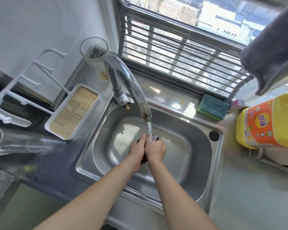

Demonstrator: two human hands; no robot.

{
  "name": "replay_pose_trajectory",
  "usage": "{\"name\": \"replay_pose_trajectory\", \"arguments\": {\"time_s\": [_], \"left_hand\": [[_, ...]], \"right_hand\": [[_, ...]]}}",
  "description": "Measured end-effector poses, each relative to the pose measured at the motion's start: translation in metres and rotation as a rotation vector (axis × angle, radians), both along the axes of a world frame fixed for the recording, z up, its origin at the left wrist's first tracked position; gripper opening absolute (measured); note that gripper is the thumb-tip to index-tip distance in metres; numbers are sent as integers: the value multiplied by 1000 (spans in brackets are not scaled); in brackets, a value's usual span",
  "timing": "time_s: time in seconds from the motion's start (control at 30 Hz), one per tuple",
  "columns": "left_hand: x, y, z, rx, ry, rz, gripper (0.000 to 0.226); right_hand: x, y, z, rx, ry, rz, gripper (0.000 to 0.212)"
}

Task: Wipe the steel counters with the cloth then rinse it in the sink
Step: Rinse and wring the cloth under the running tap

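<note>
Both my hands are pressed together over the steel sink (204, 165), under a running stream of water (149, 129) from the curved chrome tap (131, 85). My left hand (137, 149) and my right hand (155, 149) squeeze a dark cloth (144, 159) between them. Only small dark bits of the cloth show, at the fingertips and below the palms. The water lands on my right hand's fingers.
A green sponge (213, 107) lies on the ledge behind the sink. A yellow detergent jug (266, 122) stands at the right, with a grey towel (271, 47) hanging above. At the left are a white tray with wood inlay (73, 112), a tall glass (95, 57) and a white rack (23, 90).
</note>
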State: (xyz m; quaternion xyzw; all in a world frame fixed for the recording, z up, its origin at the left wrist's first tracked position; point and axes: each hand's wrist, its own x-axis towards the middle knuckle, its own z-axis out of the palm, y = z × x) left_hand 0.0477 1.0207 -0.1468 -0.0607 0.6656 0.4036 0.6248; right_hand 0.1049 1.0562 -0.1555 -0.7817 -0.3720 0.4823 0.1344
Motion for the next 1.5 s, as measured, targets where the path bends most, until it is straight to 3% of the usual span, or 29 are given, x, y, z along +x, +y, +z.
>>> {"name": "replay_pose_trajectory", "arguments": {"time_s": [0.1,0.2,0.33,0.43,0.53,0.6,0.7,0.83,0.93,1.03,1.13,1.2,1.27,1.33,1.4,1.47,1.5], "left_hand": [[2,-3,4,51,-10,-62,36],[-5,-12,2,82,4,-77,37],[-30,-17,-5,-23,48,72,30],[-37,-12,-10,-112,11,67,38],[-21,-1,-4,-90,-53,20,51],[-6,4,-2,-66,-103,6,57],[3,2,-3,-56,-78,19,56],[6,-2,-4,-63,-5,-36,42],[1,-6,-1,-32,-5,-191,36],[-12,-10,-1,32,1,-208,30],[-31,-13,-6,30,-33,-112,18],[-42,-17,-10,-36,-126,-96,27],[-49,-18,-12,-87,-236,-137,33],[-50,-15,-10,-82,-290,-98,32],[-50,-10,-10,-56,-213,26,23],[-50,-5,-12,-4,-78,106,24],[-49,-3,-11,27,-55,115,28]], "right_hand": [[11,19,-14,-219,109,-55,34],[25,26,-29,-329,350,-276,16],[40,23,-15,-303,553,-466,14],[35,8,-12,-246,732,-385,22],[11,-20,-10,-147,522,-55,39],[-2,-29,-7,-41,302,28,55],[-2,-19,-8,0,98,41,39],[8,4,-16,-150,70,7,35],[16,16,-28,-257,194,-95,26],[28,28,-33,-294,329,-260,9],[37,28,-23,-322,539,-331,17],[37,21,-11,-310,778,-235,31],[38,15,-1,-259,861,-36,51],[40,12,0,-161,719,220,56],[41,14,1,-39,438,406,52],[44,17,3,-28,220,473,42],[46,17,7,-90,226,449,35]]}}
